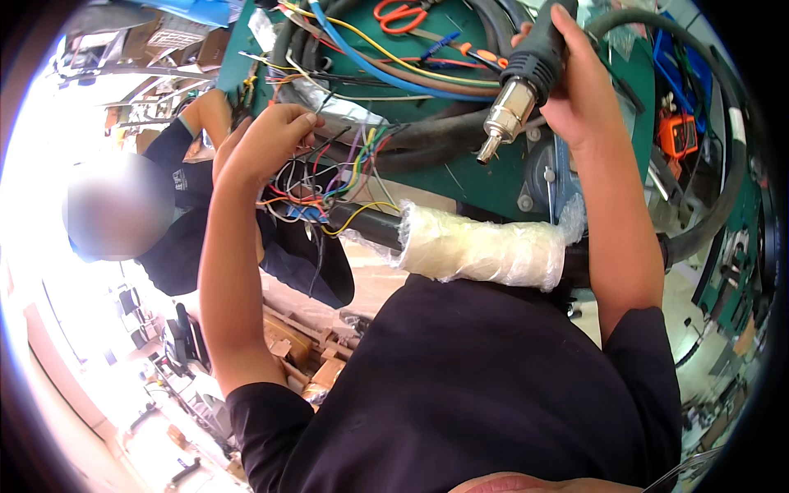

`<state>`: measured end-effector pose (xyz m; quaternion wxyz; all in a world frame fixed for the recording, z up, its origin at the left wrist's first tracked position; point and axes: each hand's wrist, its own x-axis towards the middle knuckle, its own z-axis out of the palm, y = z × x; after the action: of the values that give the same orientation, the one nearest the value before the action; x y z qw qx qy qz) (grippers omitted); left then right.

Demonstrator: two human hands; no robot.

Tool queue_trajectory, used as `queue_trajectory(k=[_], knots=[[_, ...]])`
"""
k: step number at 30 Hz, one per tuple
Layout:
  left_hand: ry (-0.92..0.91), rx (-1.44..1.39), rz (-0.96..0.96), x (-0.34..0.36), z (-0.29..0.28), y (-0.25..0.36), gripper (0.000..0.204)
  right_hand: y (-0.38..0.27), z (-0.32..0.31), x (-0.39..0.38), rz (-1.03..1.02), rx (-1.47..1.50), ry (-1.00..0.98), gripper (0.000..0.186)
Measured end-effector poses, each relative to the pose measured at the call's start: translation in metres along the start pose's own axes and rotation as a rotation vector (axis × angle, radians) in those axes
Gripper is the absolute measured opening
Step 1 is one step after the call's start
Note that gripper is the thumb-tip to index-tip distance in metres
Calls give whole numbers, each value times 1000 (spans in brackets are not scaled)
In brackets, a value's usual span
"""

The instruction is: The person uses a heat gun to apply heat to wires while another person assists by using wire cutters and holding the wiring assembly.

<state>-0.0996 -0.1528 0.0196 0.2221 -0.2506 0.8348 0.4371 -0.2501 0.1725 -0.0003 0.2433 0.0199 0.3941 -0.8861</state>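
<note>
In my right hand (575,94) is a heat gun (526,78) with a black body and a metal nozzle, tilted down toward the left. Its nozzle is apart from the wires. The fingers of my left hand (283,135) are pinched together, with a thin dark wire at their tips. Just below them, a fan of thin coloured wires (353,168) comes out of a thick black cable (366,222). Blue tape (306,214) lies around the base of the wires. Farther right, the cable carries a pale roll wrapped in clear film (485,246), close against my body.
Orange-handled scissors (400,15) and coiled thick cables (411,135) lie on the green bench (485,185). A metal fixture (538,177) stands near my right forearm. An orange device (678,134) is at the right. Another person (177,205) works close on my left.
</note>
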Motion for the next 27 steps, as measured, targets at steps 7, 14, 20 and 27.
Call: queue_trajectory(k=[7,14,20,27], knots=[[838,-576,389,-76,66,-16,20,12,43,-14,52,-54,-84,31],[868,-1093,739,-100,103,-45,14,44,99,-42,100,-77,-184,36],[897,-1182,774,-114,107,-58,14,58,115,-67,64,-99,-199,39],[970,-1192,692,-117,116,-48,16,79,125,-76,68,-99,-198,38]])
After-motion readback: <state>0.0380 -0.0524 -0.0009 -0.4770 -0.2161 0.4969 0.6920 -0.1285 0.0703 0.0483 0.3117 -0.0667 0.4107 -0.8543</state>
